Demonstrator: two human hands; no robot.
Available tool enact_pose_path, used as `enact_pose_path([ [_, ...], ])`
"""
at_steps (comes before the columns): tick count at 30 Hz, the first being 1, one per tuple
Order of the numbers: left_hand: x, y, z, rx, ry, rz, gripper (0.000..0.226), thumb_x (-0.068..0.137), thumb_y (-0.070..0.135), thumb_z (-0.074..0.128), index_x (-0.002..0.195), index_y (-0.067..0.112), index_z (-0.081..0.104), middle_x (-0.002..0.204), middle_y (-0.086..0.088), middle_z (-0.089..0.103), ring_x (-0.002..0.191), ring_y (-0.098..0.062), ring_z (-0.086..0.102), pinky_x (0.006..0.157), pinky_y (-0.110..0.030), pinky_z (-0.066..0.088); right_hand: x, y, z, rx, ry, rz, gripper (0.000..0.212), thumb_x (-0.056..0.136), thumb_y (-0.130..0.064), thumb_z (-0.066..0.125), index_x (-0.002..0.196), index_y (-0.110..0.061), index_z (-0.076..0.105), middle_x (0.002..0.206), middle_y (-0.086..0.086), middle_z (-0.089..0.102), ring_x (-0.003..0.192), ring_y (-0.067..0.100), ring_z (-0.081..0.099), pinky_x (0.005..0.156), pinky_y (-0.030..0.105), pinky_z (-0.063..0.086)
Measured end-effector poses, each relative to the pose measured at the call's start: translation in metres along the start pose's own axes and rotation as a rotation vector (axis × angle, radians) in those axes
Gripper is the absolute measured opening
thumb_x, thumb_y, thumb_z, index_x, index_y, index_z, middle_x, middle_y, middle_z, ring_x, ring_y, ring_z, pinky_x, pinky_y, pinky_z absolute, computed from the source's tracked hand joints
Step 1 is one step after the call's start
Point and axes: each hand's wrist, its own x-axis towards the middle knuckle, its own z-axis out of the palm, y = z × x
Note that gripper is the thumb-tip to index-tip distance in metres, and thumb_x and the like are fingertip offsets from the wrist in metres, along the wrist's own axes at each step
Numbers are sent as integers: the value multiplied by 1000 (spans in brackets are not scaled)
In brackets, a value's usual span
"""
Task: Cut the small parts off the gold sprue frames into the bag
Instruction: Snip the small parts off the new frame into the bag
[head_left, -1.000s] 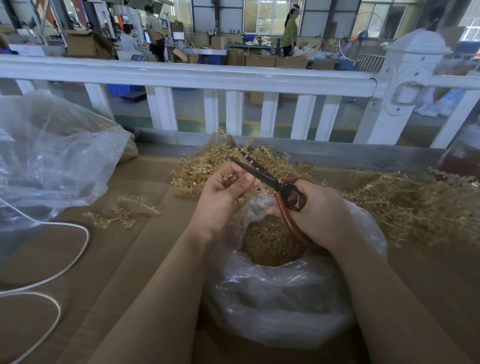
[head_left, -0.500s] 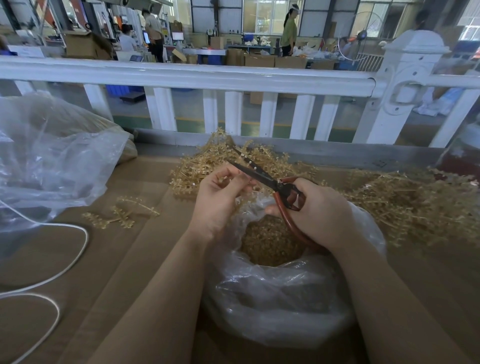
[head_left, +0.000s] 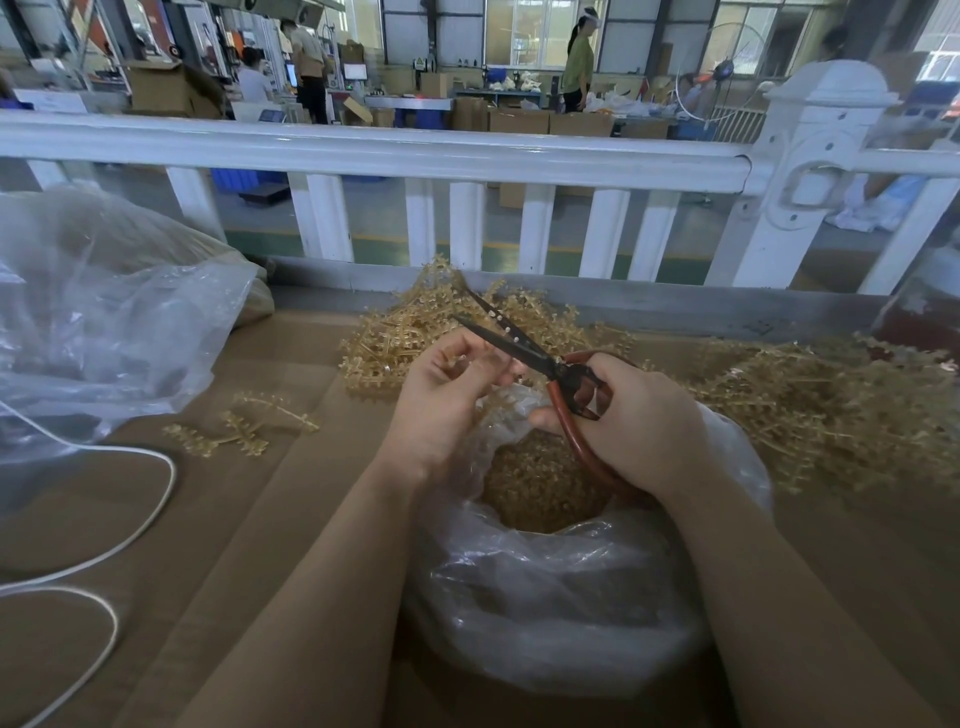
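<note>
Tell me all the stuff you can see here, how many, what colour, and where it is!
scissors: one, dark blades open, red-brown handles, above the bag
bag: one, clear plastic, open, in front of the person, gold cut parts inside
piles of sprue frames: two, gold, one behind the hands, one at the right
loose sprue frames: a few, gold, lying left of the hands
big bag: one, clear plastic, far left
cord: one, white, looped at the lower left
table: one, brown cardboard-covered
railing: one, white, behind the table
left hand: pinches a small gold piece at the blades
right hand: grips the scissors handles
</note>
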Motion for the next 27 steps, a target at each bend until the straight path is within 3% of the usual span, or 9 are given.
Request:
enact_pose_path([
  [4,1,4,2,-3,52,64,17,89,-13,57,105,-8,58,77,-12,68,65,-15,65,63,-26,55,0,1,-1,-19,-20,5,65,63,-99,36,89,-42,53,66,-28,49,60,-10,43,53,14,28],
  [9,2,-1,-2,37,62,64,14,92,-5,59,102,-16,58,75,-6,72,67,-15,65,63,-26,56,0,2,-2,-37,-19,8,65,63,-97,40,83,-37,55,65,-24,53,59,-8,46,51,15,29],
  [12,5,-1,-6,112,58,59,6,93,-4,59,91,-9,62,76,-3,72,68,-15,64,70,-26,55,-1,2,-2,-32,-5,8,67,62,-101,35,75,-37,50,61,-23,51,56,-7,46,49,15,28],
  [14,5,0,-6,131,57,47,9,94,-4,59,87,-2,63,77,-3,70,68,-14,62,71,-25,54,-1,2,-1,-18,-6,7,67,62,-102,33,79,-40,52,63,-23,52,57,-8,46,50,16,30],
  [19,1,0,0,92,67,24,14,95,-6,56,100,-18,58,81,-12,65,70,-13,61,69,-24,54,0,2,1,-16,-12,4,70,63,-100,36,89,-40,57,66,-25,53,59,-8,47,51,16,30],
  [24,-3,6,6,47,29,-3,9,94,-9,53,94,-6,62,78,-12,61,70,-13,59,68,-22,54,0,2,0,-13,8,9,73,63,-101,35,93,-39,59,65,-27,50,58,-10,44,52,15,29],
  [27,-4,7,8,4,25,-30,10,94,-10,52,98,-7,61,79,-13,59,69,-14,59,64,-22,54,-1,2,0,-14,14,3,74,63,-101,32,92,-39,59,64,-27,49,58,-10,43,51,14,29],
])
